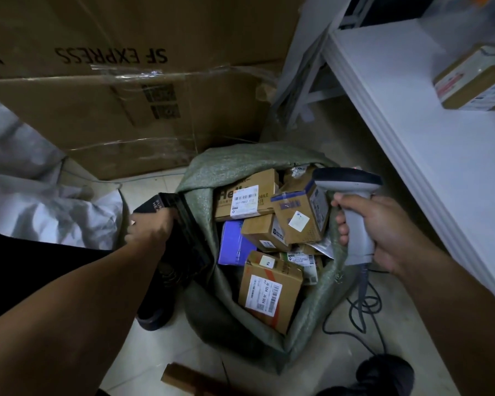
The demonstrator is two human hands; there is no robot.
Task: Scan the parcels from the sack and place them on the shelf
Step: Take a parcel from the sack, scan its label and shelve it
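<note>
The left hand (152,228) has its fingers curled tight round the top end of a flat black parcel (189,238). Their tips are hidden behind the parcel, which stands tilted against the left rim of the open green woven sack (240,164). Just right of those fingers, inside the sack's mouth, lie the other parcels (297,215): brown cartons with white barcode labels and one purple box (233,244), all heaped at angles. The right hand (383,230) is wrapped round the grey handle of a scanner (352,201). Its fingers (343,224) are closed on the front of the handle, and the dark scanner head sits above them over the sack's right rim. Below this hand a dark cable (366,305) loops down onto the floor (155,358), which is pale tile and dimly lit. The sack sits on the tiles between the two hands. To the right of the right hand's fingers runs a white shelf (440,172) with a thick ribbed front edge. Well beyond them on its top rests a taped brown carton (475,78). Beyond the left hand's fingers a large cardboard box (97,110) printed SF EXPRESS, wrapped in clear tape, fills the back of the room. Left of them lies crumpled white plastic (55,212), and nearer than them a black shoe (155,312) rests on the tile.
</note>
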